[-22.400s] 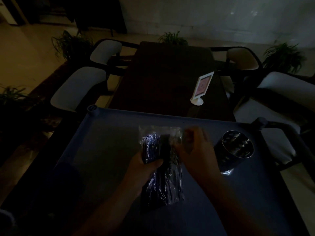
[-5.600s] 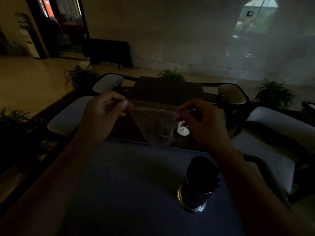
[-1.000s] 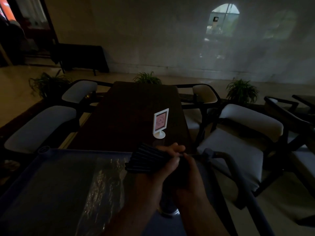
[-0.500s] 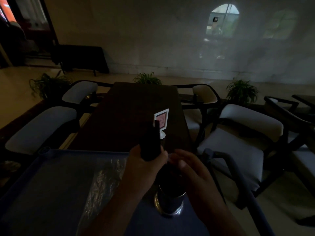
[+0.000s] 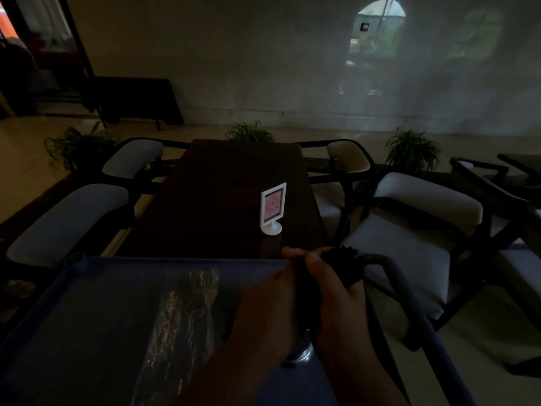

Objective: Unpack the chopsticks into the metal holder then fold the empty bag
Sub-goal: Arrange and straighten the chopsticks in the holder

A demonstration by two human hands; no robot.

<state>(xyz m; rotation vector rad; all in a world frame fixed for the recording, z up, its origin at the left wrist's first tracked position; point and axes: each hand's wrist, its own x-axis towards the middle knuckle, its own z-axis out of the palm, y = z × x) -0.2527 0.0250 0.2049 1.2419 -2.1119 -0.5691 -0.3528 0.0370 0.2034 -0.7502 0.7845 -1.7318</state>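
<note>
Chopsticks (image 5: 348,266): dark bundle, clasped by both hands, left hand (image 5: 268,313), right hand (image 5: 339,300)
Holder (image 5: 301,351): 1, mostly hidden
Bag (image 5: 181,315): 1, clear, crinkled, laid flat

Nothing readable here: the one sign in view, a small white table stand (image 5: 272,208) on the dark dining table (image 5: 222,206), shows only a pinkish card with a blurred round pattern, too dim and small to make out any words or numbers
</note>
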